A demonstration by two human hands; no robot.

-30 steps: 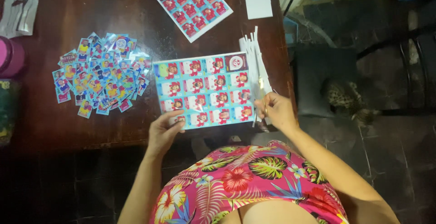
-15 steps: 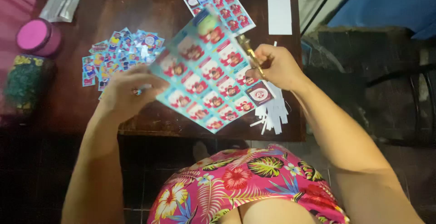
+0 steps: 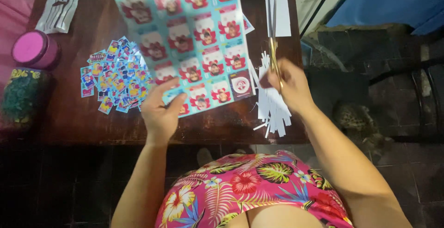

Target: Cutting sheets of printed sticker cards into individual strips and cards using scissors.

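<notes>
Sticker sheet lifted over the table

Left hand (image 3: 161, 113) pinches the pale-blue sticker sheet (image 3: 192, 38) by its near edge; right hand (image 3: 289, 83) grips gold scissors (image 3: 274, 47), white strips (image 3: 273, 103) beneath, cut stickers (image 3: 115, 75) left.

Home craft corner: dark wooden table (image 3: 92, 126), tiled floor (image 3: 407, 177), pink-lidded jar (image 3: 34, 48), cat (image 3: 358, 119) resting beside the table.
</notes>
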